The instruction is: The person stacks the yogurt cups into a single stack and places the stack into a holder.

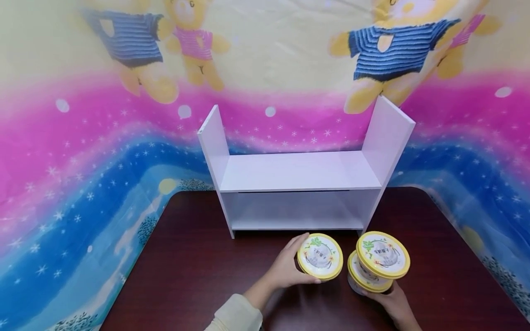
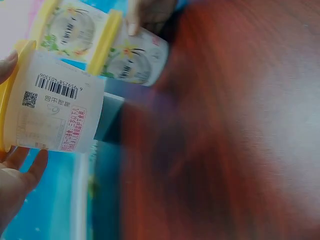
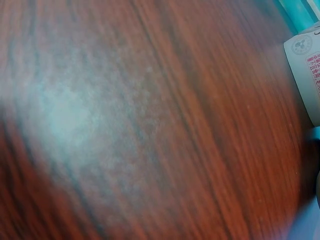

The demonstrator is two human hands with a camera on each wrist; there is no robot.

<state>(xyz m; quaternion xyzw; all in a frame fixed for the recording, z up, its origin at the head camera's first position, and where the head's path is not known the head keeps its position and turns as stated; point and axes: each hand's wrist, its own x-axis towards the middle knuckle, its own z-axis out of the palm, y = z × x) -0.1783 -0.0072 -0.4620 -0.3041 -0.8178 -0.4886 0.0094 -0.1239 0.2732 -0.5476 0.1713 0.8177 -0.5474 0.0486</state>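
Observation:
My left hand point(image 1: 285, 269) grips a round white tub with a yellow-rimmed lid point(image 1: 320, 256) from its left side, thumb at the near edge. In the left wrist view, that tub's side point(image 2: 60, 100) shows a barcode and red print. To the right, two similar tubs are stacked. The upper tub point(image 1: 383, 254) sits tilted on the lower tub point(image 1: 355, 285), which my right hand point(image 1: 395, 303) holds at its near side. In the right wrist view, part of a white printed surface point(image 3: 306, 75) shows at the right edge.
Behind the hands, a white two-tier shelf point(image 1: 298, 171) with tall side panels stands on the dark reddish-brown table point(image 1: 186, 266). A curtain-like backdrop point(image 1: 265, 92) printed with toy bears, pink and blue surrounds the table.

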